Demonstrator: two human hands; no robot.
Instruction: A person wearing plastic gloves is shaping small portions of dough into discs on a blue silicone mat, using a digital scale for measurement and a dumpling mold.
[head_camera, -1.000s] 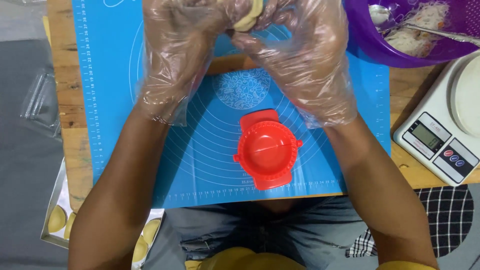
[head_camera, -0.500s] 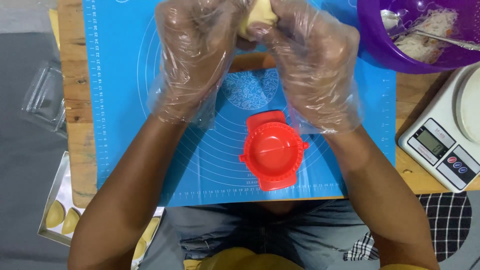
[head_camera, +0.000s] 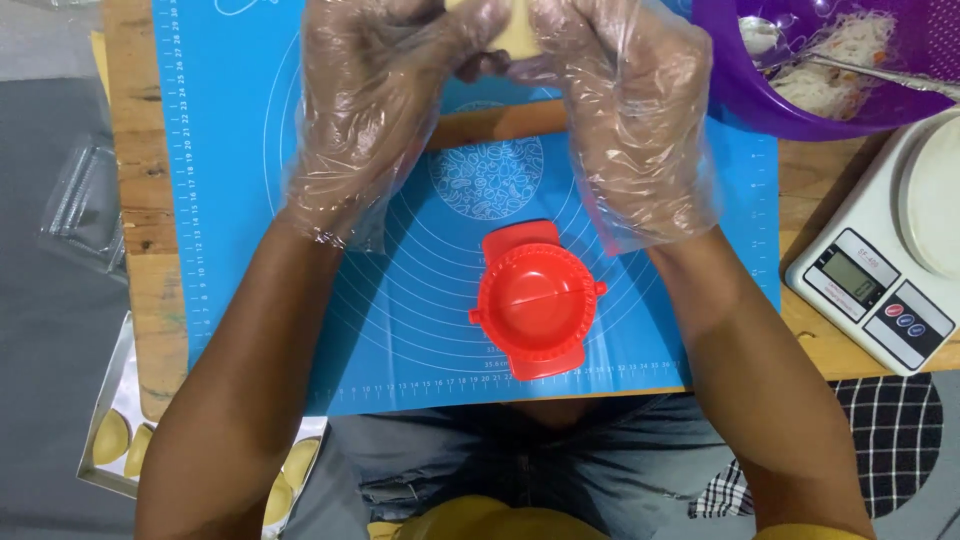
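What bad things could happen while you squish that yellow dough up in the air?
The dough is pinched between the left hand and right hand, above the blue mat, so it might tear or drop. The loose plastic gloves could catch in it. The right elbow is close to the kitchen scale near the table edge and might bump it.

Mat (head_camera: 300, 330) lies on table (head_camera: 135, 200). Round press (head_camera: 537, 308) on mat, near its front edge. Bowl (head_camera: 740, 90) behind and right of press. Scale (head_camera: 880, 290) right of press. Tray (head_camera: 110, 440) left of press, lower, beside table.
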